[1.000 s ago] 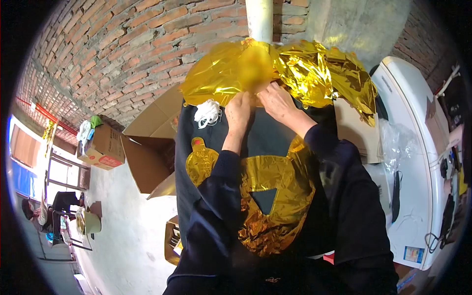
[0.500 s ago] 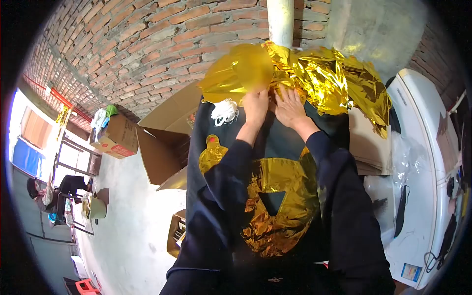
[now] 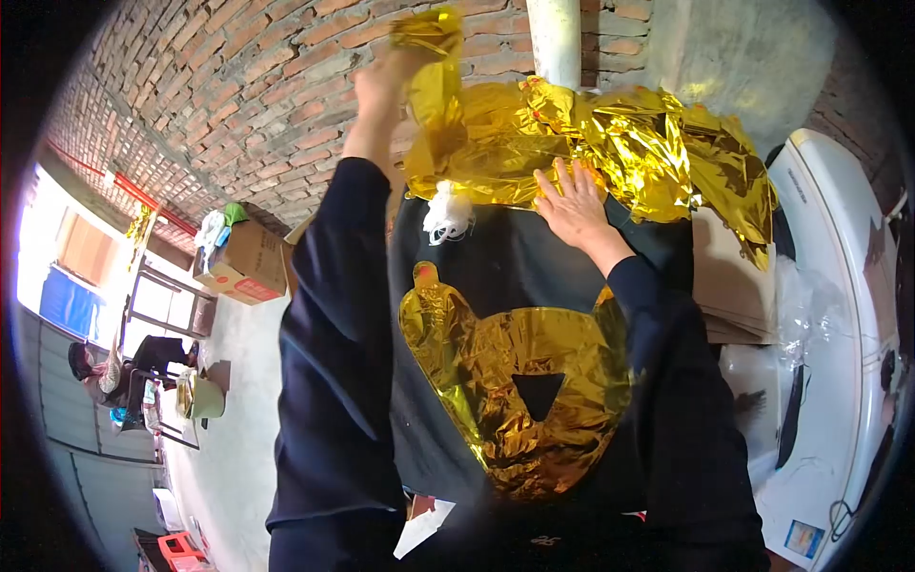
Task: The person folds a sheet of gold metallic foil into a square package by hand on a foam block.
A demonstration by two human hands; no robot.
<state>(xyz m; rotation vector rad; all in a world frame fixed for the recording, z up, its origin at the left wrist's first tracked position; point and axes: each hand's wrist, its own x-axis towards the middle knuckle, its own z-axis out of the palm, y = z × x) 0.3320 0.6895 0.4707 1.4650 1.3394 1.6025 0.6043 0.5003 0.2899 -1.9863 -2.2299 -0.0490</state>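
While the left hand (image 3: 378, 92) is raised at the far left, fingers curled on a lifted end of gold foil (image 3: 440, 133), fingertips blurred, the right hand (image 3: 577, 212) lies palm down, fingers spread, on the near edge of the same foil. Foil: crumpled, glossy, heaped along the far end of a black-covered work surface (image 3: 477, 257). Just below its left part: one bundle of white string (image 3: 448, 214), loosely looped. Nearer the body, lying flat: one shaped gold foil piece (image 3: 505, 357), with a dark triangular patch and, upper left, a rounded tab bearing a red spot. Beyond: brick wall (image 3: 286, 95); pale upright pole (image 3: 556, 43). Right: white appliance (image 3: 829, 324). Left, well apart: cardboard box (image 3: 253, 262); light-coloured bin (image 3: 208, 398).
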